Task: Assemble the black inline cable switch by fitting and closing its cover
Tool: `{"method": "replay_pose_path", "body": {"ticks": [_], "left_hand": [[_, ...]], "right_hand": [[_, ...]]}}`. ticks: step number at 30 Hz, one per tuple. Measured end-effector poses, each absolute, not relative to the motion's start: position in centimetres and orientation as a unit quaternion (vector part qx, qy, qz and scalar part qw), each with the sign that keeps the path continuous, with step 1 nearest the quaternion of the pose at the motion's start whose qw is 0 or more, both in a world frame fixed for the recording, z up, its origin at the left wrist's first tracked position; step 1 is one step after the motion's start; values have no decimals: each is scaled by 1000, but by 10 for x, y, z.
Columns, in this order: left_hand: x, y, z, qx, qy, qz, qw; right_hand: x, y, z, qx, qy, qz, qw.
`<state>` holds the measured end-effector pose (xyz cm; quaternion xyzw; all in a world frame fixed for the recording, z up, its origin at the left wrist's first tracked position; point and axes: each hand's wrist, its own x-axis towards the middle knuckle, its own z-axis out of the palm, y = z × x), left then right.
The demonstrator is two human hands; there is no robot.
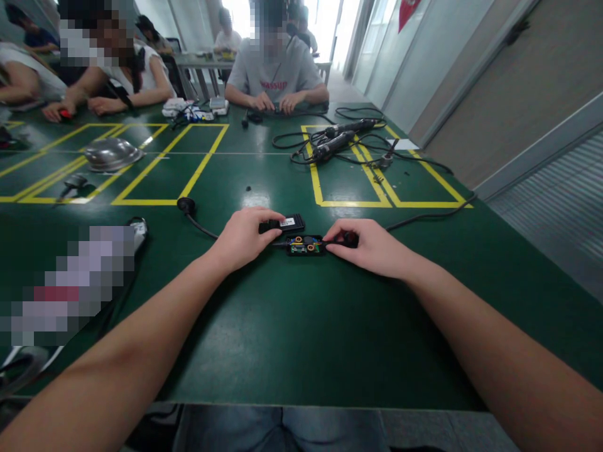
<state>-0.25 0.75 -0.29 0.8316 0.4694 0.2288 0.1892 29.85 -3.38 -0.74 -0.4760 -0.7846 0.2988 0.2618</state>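
An open black plastic case (306, 253) lies on the green table in front of me, with a small circuit board (298, 248) and coloured wires showing inside. My left hand (247, 235) is closed on a black cover (296, 221) bearing a white label, just behind the case. My right hand (365, 243) pinches the black cable (332, 242) at the right end of the case. A cable leaves the case's left end, partly hidden by my left hand, and a black plug (186, 204) lies beyond that hand.
Black handheld tools (332, 145) with tangled cords lie at the back right. A metal bowl (112, 154) stands at the back left. A co-worker (277, 78) sits opposite. Yellow tape (207, 160) marks the table, and a partly pixelated long object (75, 282) lies at left.
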Motion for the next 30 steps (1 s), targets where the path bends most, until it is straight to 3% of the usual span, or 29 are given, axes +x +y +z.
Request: {"method": "replay_pose_path", "body": {"ticks": [5, 10, 21, 30], "left_hand": [[4, -5, 4, 859, 399, 258, 191], [5, -11, 9, 902, 332, 191, 201], [8, -13, 11, 911, 347, 158, 160], [9, -13, 9, 901, 360, 164, 178]], "right_hand": [[300, -35, -11, -468, -773, 316, 289], [298, -36, -11, -469, -786, 304, 265], [293, -35, -13, -439, -827, 206, 285], [292, -36, -16, -455, -819, 211, 279]]}}
